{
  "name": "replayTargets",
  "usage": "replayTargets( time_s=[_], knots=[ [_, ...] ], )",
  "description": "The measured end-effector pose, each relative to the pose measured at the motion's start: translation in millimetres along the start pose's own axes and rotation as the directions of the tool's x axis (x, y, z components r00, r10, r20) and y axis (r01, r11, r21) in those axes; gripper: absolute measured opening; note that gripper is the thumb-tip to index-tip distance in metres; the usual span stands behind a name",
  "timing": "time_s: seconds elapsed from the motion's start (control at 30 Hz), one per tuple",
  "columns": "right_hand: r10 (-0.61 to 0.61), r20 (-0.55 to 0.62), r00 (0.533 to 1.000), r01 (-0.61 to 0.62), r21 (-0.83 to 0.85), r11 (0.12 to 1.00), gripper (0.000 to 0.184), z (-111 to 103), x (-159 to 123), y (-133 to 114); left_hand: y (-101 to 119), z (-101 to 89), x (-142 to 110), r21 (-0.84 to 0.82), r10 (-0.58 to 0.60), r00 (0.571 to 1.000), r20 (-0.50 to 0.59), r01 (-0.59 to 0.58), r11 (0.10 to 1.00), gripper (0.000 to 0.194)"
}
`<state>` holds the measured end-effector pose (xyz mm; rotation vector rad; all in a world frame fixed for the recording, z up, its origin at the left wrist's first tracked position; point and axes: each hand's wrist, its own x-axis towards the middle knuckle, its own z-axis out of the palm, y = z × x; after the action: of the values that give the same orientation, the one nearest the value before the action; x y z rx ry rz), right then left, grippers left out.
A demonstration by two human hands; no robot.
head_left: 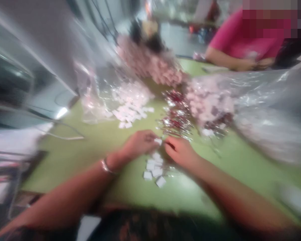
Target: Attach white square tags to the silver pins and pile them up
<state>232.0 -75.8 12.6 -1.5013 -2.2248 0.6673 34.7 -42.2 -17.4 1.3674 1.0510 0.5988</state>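
My left hand, with a bracelet at its wrist, pinches a small white square piece between thumb and fingers. Close to its right, my right hand has its fingers curled together, facing that piece; anything in them is hidden or too small to make out. Below both hands lies a little group of white square pieces on the green table. Just beyond the hands is a pile of shiny red and silver strips. The picture is blurred.
A clear plastic bag spills white pieces at the left. Pink bundles lie at the back, more pale pink pieces by a large plastic bag at right. Across the table sits a person in a pink top.
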Motion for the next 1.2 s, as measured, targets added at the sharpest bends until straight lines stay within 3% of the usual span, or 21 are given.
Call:
replayTargets(
  time_s=[0.1, 0.2, 0.4, 0.47, 0.57, 0.6, 0.67, 0.7, 0.77, 0.83, 0.93, 1.07, 1.2],
  knots=[
    [-0.089, 0.011, 0.996, 0.089, 0.003, 0.996, 0.016, 5, -3, 6, 1, 0.1, 1, -0.006, -0.015, 0.999, 0.046, 0.015, 1.000, 0.031],
    [-0.090, 0.046, 0.995, 0.091, -0.016, 0.996, 0.016, 8, -6, 9, 2, 1.4, 1, 0.043, -0.007, 0.997, 0.083, 0.004, 0.999, 0.029],
    [-0.045, 0.162, 0.986, 0.063, -0.111, 0.992, 0.019, -10, 1, 17, 9, 13.9, -6, 0.345, 0.113, 0.992, 0.054, -0.125, 0.930, 0.020],
    [-0.042, 0.068, 0.997, 0.055, -0.202, 0.978, 0.016, -18, 6, 24, 14, 15.8, -11, 0.453, 0.200, 0.972, 0.121, -0.233, 0.860, 0.018],
    [0.043, -0.104, 0.994, -0.080, -0.384, 0.920, 0.019, -19, 11, 35, 25, 6.9, -13, 0.546, 0.269, 0.922, 0.279, -0.383, 0.746, 0.022],
    [0.057, -0.121, 0.991, -0.104, -0.429, 0.897, 0.020, -16, 12, 36, 28, 0.0, -12, 0.596, 0.262, 0.930, 0.258, -0.367, 0.714, 0.027],
    [0.050, -0.111, 0.993, -0.099, -0.498, 0.862, 0.020, -10, 14, 37, 31, -19.1, -8, 0.748, 0.231, 0.973, 0.029, -0.174, 0.641, 0.037],
    [0.036, -0.105, 0.994, -0.086, -0.526, 0.846, 0.021, -7, 14, 37, 32, -30.0, -6, 0.809, 0.223, 0.964, -0.141, -0.018, 0.587, 0.038],
    [0.002, -0.093, 0.996, -0.056, -0.582, 0.811, 0.022, -3, 15, 36, 29, -50.5, -1, 0.847, 0.260, 0.885, -0.387, 0.229, 0.480, 0.032],
    [-0.038, -0.091, 0.995, -0.027, -0.619, 0.785, 0.024, -1, 16, 37, 23, -64.8, 3, 0.870, 0.277, 0.873, -0.402, 0.270, 0.412, 0.028],
    [-0.101, -0.130, 0.986, 0.006, -0.586, 0.810, 0.025, -2, 16, 40, 14, -71.8, 7, 0.898, 0.292, 0.890, -0.350, 0.230, 0.376, 0.025],
    [-0.144, -0.207, 0.968, 0.043, -0.428, 0.903, 0.023, -5, 12, 41, 10, -70.1, 9, 0.902, 0.284, 0.910, -0.302, 0.176, 0.394, 0.018],
    [-0.073, -0.179, 0.981, 0.012, -0.322, 0.947, 0.016, -7, 10, 36, 13, -69.8, 12, 0.878, 0.244, 0.926, -0.289, 0.155, 0.452, 0.020]
  ],
)
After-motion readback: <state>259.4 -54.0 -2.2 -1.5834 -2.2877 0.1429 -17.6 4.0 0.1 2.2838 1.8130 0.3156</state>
